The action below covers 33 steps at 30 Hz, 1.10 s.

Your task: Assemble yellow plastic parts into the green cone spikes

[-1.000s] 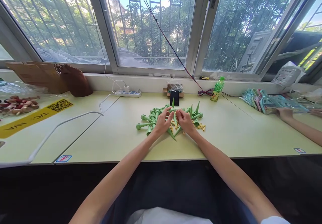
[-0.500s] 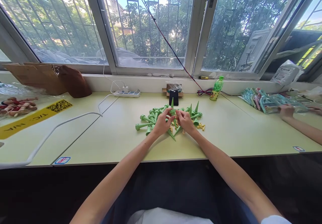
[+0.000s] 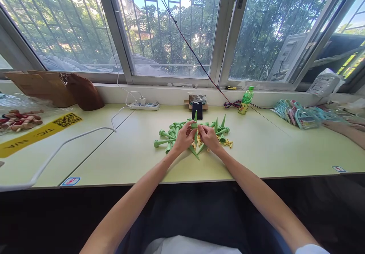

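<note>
My left hand (image 3: 184, 138) is closed around the head of a green plastic spike (image 3: 194, 126), whose pointed end hangs down between my hands. Close against that head, my right hand (image 3: 209, 137) has its thumb and fingers pinched together. What lies in that pinch is too small to make out. More green cone-shaped spikes (image 3: 164, 142) with round capped heads lie in a heap around both hands, and a few stand point up (image 3: 216, 125). Small yellow plastic pieces (image 3: 228, 143) are scattered among them, partly hidden by my hands.
Behind the heap are a black phone (image 3: 197, 110) and a green-capped bottle (image 3: 246, 100). A white power strip (image 3: 144, 106) with its cable lies to the left. At far right, another person's hands (image 3: 338, 126) are beside wrapped pastel items (image 3: 303, 117).
The spike's head has turned slightly in my left hand, and my right fingers have shifted a little left. At far right the other person's hand has moved right.
</note>
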Each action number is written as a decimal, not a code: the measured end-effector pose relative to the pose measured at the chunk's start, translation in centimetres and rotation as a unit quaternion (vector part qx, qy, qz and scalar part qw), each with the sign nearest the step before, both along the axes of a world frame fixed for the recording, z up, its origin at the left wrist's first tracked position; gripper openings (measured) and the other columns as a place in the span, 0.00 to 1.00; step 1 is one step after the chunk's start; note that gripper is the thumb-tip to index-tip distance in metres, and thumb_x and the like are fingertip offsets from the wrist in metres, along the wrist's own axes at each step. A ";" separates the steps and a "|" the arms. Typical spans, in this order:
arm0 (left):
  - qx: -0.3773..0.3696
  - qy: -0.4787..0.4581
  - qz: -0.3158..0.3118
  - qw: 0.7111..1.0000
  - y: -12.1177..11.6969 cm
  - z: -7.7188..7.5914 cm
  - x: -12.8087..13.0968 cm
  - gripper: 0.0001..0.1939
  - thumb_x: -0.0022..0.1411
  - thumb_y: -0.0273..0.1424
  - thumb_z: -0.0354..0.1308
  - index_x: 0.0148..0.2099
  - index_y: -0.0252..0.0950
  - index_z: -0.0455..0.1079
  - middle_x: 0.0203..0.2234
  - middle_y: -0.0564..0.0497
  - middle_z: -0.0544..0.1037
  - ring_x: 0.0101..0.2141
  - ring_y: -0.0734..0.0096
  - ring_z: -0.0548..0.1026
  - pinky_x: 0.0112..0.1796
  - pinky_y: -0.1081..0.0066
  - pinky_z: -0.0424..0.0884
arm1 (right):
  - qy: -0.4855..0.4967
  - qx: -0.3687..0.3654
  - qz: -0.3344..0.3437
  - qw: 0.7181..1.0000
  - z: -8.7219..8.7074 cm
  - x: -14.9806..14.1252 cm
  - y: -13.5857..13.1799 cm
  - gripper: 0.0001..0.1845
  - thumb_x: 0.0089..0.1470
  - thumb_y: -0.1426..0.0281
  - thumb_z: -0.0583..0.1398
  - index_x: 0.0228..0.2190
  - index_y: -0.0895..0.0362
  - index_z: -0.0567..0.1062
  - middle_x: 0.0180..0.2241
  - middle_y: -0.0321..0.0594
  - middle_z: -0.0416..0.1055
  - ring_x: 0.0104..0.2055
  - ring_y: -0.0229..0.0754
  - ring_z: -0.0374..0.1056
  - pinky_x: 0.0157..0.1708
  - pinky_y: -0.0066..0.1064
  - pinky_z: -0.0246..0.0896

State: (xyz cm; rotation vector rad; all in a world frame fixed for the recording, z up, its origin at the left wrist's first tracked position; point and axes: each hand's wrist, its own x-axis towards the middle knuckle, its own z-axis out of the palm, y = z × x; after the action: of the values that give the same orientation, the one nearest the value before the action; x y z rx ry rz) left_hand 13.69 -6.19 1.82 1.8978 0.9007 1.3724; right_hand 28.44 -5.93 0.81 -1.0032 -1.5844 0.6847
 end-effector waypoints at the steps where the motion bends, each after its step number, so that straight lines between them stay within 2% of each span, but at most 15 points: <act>1: -0.017 -0.018 -0.005 1.000 0.1 0.0 0.0 0.19 0.63 0.40 0.56 0.53 0.37 0.67 0.31 0.51 0.74 0.26 0.75 0.72 0.27 0.76 0.67 | -0.004 0.003 -0.001 1.000 0.1 0.0 0.0 0.31 0.57 0.40 0.51 0.20 0.53 0.62 0.15 0.33 0.57 0.19 0.37 0.56 0.20 0.31 0.50; 5: -0.062 -0.072 0.006 0.995 0.3 0.1 -0.3 0.22 0.60 0.44 0.60 0.52 0.38 0.68 0.29 0.51 0.74 0.25 0.77 0.70 0.25 0.77 0.66 | -0.022 0.014 -0.018 1.000 0.2 -0.1 -0.3 0.33 0.60 0.40 0.47 0.21 0.54 0.65 0.14 0.33 0.57 0.19 0.38 0.55 0.21 0.31 0.50; 8: -0.062 -0.076 0.036 0.995 0.5 0.1 -0.7 0.21 0.61 0.45 0.59 0.50 0.37 0.69 0.28 0.52 0.74 0.23 0.77 0.70 0.24 0.77 0.66 | -0.035 0.028 -0.049 0.998 0.1 0.0 -0.5 0.33 0.62 0.42 0.46 0.21 0.54 0.67 0.14 0.33 0.56 0.19 0.38 0.55 0.22 0.31 0.49; 11: 0.005 0.006 0.091 0.996 0.3 0.0 -0.9 0.17 0.62 0.41 0.58 0.49 0.38 0.70 0.28 0.53 0.74 0.21 0.78 0.68 0.25 0.75 0.66 | -0.052 0.058 -0.089 0.993 -0.2 0.2 -0.6 0.32 0.63 0.44 0.45 0.22 0.54 0.67 0.14 0.33 0.57 0.19 0.38 0.55 0.24 0.31 0.49; 14: 0.093 0.106 0.130 0.981 0.0 -0.1 -1.1 0.14 0.62 0.35 0.58 0.49 0.38 0.71 0.26 0.54 0.75 0.21 0.77 0.67 0.29 0.74 0.67 | -0.065 0.089 -0.116 0.987 0.2 0.5 -0.6 0.32 0.63 0.44 0.44 0.22 0.54 0.67 0.14 0.33 0.57 0.18 0.38 0.54 0.25 0.32 0.50; 16: 0.111 0.130 0.135 0.976 -0.2 0.0 -1.1 0.14 0.61 0.34 0.57 0.48 0.37 0.72 0.25 0.54 0.75 0.20 0.77 0.67 0.29 0.73 0.66 | -0.058 0.100 -0.123 0.986 0.9 0.8 -0.5 0.31 0.64 0.46 0.45 0.22 0.55 0.67 0.15 0.33 0.57 0.18 0.37 0.54 0.25 0.31 0.50; 18: 0.098 0.126 0.127 0.979 -0.3 0.1 -1.1 0.14 0.61 0.35 0.58 0.48 0.37 0.71 0.24 0.55 0.74 0.20 0.77 0.65 0.28 0.74 0.65 | -0.048 0.103 -0.129 0.985 1.9 1.1 -0.3 0.31 0.65 0.46 0.45 0.22 0.55 0.66 0.14 0.32 0.56 0.18 0.37 0.55 0.25 0.31 0.50; 22: 0.057 0.101 0.101 0.988 -0.5 0.4 -1.1 0.14 0.60 0.38 0.58 0.46 0.35 0.72 0.21 0.56 0.73 0.20 0.76 0.65 0.26 0.75 0.62 | -0.106 0.129 -0.117 0.979 3.0 2.0 0.1 0.29 0.66 0.49 0.44 0.23 0.54 0.66 0.14 0.32 0.56 0.19 0.37 0.54 0.25 0.30 0.49; 24: 0.046 0.112 0.089 0.989 -0.6 0.4 -1.0 0.15 0.60 0.38 0.59 0.45 0.35 0.72 0.20 0.56 0.72 0.20 0.76 0.66 0.27 0.74 0.63 | -0.154 0.159 -0.119 0.968 2.6 2.7 0.2 0.28 0.67 0.52 0.44 0.23 0.54 0.64 0.15 0.32 0.55 0.19 0.37 0.52 0.26 0.30 0.48; 28: 0.050 0.189 0.057 0.979 -0.6 -0.3 -0.7 0.14 0.61 0.37 0.58 0.45 0.35 0.73 0.18 0.56 0.72 0.20 0.74 0.67 0.28 0.73 0.63 | -0.267 0.204 -0.090 0.937 0.6 4.4 0.0 0.25 0.67 0.56 0.46 0.21 0.54 0.61 0.18 0.35 0.58 0.21 0.37 0.52 0.27 0.30 0.46; 31: 0.067 0.240 0.059 0.967 -0.5 -0.8 -0.6 0.13 0.62 0.36 0.57 0.46 0.36 0.75 0.19 0.55 0.73 0.21 0.71 0.69 0.30 0.71 0.65 | -0.286 0.202 -0.078 0.934 -0.5 5.0 -0.5 0.24 0.66 0.59 0.47 0.20 0.54 0.61 0.18 0.34 0.57 0.21 0.37 0.52 0.27 0.30 0.47; 33: 0.071 0.260 0.074 0.960 -0.4 -0.9 -0.6 0.13 0.61 0.34 0.57 0.47 0.36 0.75 0.20 0.53 0.75 0.22 0.70 0.71 0.31 0.70 0.65 | -0.290 0.191 -0.067 0.935 -0.7 5.0 -0.7 0.23 0.65 0.60 0.49 0.20 0.54 0.61 0.18 0.34 0.57 0.21 0.37 0.51 0.27 0.30 0.47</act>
State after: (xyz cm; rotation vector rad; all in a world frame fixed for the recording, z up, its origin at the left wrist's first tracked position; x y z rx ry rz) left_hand 13.13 -6.61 0.90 2.4020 1.2392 1.0508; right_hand 33.43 -6.65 0.09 -1.0553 -2.0318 -0.0417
